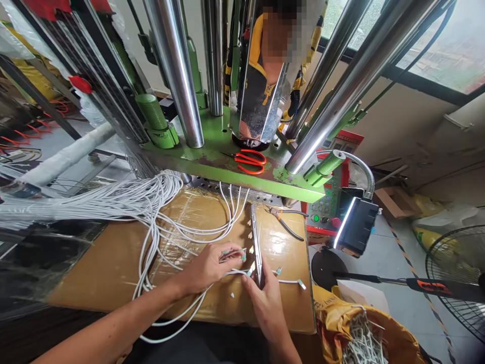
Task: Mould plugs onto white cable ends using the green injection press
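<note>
Over cardboard (106,273), left hand (204,268) pinching white cable (237,272) (teal-tipped); right hand (265,308) touching it

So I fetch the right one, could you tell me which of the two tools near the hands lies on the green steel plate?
The orange-red-handled steel scissors; the slim orange pliers lie on the taped cardboard below.

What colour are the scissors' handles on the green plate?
Orange-red handles, best seen in the head view.

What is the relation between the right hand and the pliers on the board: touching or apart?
Apart. The head view shows a stretch of board between the right hand and the pliers, which lie beyond its fingertips.
</note>
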Motion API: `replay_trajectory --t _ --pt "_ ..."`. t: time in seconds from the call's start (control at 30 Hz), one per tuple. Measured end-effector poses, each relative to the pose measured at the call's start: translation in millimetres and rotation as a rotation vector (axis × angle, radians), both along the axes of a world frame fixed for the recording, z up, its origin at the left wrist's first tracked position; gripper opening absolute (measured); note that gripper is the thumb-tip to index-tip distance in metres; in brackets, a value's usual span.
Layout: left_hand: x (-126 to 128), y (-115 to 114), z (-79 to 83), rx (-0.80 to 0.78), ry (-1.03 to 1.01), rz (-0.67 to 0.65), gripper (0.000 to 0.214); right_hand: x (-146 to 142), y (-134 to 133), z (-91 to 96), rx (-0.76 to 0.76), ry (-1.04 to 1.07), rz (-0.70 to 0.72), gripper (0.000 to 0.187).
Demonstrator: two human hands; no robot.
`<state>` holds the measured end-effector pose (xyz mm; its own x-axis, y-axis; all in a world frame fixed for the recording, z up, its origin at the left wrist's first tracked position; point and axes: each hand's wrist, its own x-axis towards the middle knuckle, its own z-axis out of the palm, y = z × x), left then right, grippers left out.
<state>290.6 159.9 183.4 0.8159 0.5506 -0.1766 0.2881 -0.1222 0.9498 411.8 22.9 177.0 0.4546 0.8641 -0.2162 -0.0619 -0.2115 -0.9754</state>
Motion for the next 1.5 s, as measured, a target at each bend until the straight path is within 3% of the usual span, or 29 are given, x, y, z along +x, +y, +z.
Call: replay_trajectory --t 0.1,0.23,0.67,1.07,1.2,1.33,1.4,1.5 --pt "0.4 3.1 -9.9 0.232 -0.051 -0.182 0.022 0.0 -0.3 -3.0 -0.017 0.011 -0.005 0.044" --pt "1.6 6.3 -24.1 0.418 -0.146 -0.293 0.035 -0.8 -2.0 -4.4 -0.036 -0.004 -0.012 0.04" --pt "1.7 13.2 -35.2 0.573 -0.269 -0.303 0.038 0.7 -2.0 -8.2 0.003 0.015 -0.001 0.051" --pt "4.1 15.2 -38.2 0.539 -0.259 -0.288 0.039 1.2 -1.2 -3.4 -0.024 -0.082 -0.013 0.048" --pt "12.2 9.6 -30.0 0.421 -0.195 -0.179 0.03 2.3 -0.6 -1.0 -0.008 -0.099 -0.009 0.045" --pt "13.8 3.8 -16.9 0.154 -0.026 0.175 0.029 1.0 2.1 3.3 -0.012 -0.042 -0.033 0.045" --pt "11.9 5.0 -13.0 0.008 -0.058 0.286 0.03 0.2 3.2 3.3 -0.011 -0.013 -0.043 0.045" --pt "9.6 12.0 -10.2 -0.33 -0.196 0.34 0.032 0.1 3.4 0.6 -0.015 0.005 -0.036 0.043"
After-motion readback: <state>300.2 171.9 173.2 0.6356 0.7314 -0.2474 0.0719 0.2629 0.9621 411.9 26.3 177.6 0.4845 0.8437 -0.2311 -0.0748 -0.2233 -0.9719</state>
